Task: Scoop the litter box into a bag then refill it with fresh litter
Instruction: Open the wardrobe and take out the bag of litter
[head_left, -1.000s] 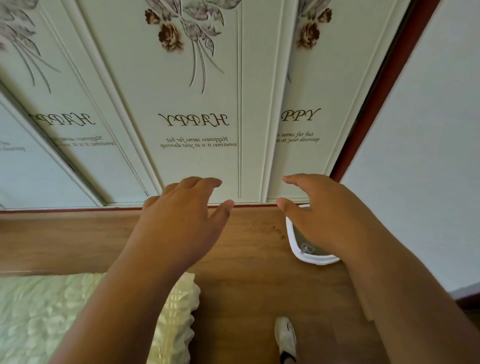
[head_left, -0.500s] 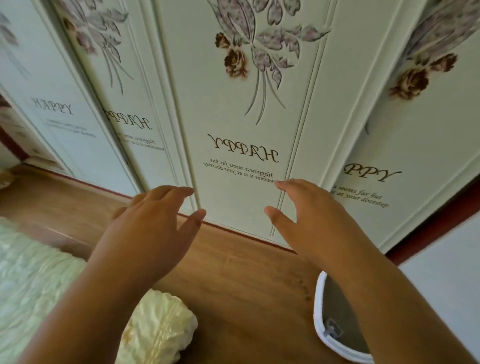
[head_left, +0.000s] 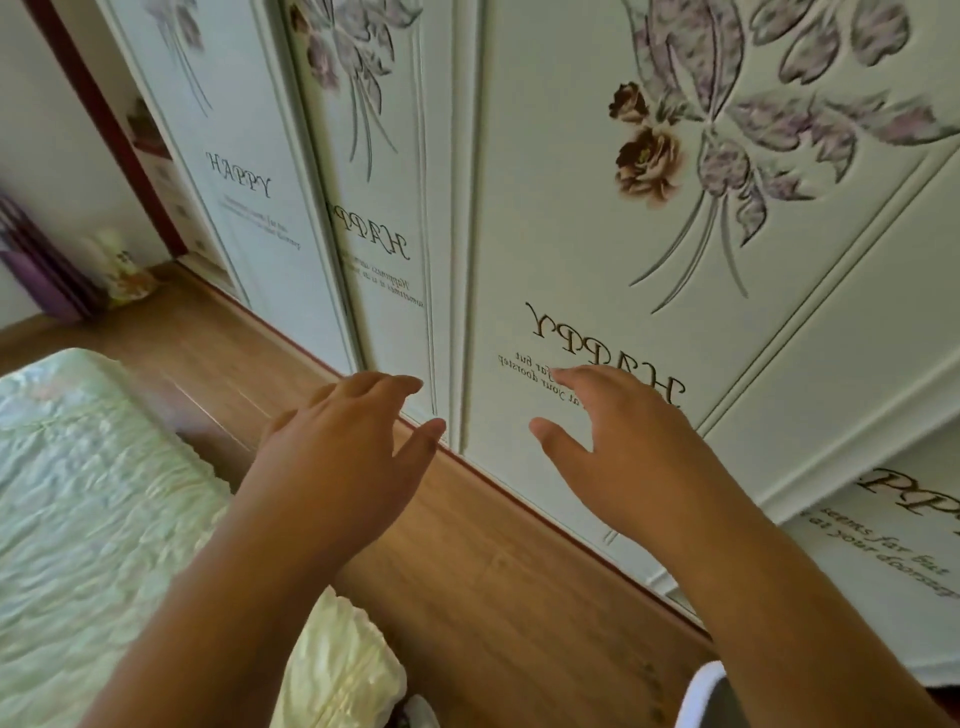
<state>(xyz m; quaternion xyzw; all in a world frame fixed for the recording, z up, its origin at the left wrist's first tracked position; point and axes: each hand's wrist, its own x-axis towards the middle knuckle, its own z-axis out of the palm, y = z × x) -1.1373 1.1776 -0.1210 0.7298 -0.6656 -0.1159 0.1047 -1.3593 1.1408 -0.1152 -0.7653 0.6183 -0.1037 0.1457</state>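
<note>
My left hand (head_left: 343, 462) and my right hand (head_left: 628, 457) are both held out in front of me, fingers spread and empty, above a wooden floor (head_left: 493, 587). A white rounded rim (head_left: 698, 691), probably the litter box, shows at the bottom edge just left of my right forearm; the arm and the frame edge hide most of it. No scoop, bag or litter is in view.
White wardrobe doors (head_left: 571, 234) with flower prints and "HAPPY" lettering fill the view ahead. A bed with a pale green cover (head_left: 93, 509) lies at the left. Purple panels (head_left: 36, 265) and a small flowered packet (head_left: 122, 270) stand in the far left corner.
My view has swung left along the wardrobe. The white rim slid from the middle right down to the bottom edge. Both hands stayed open in front of me.
</note>
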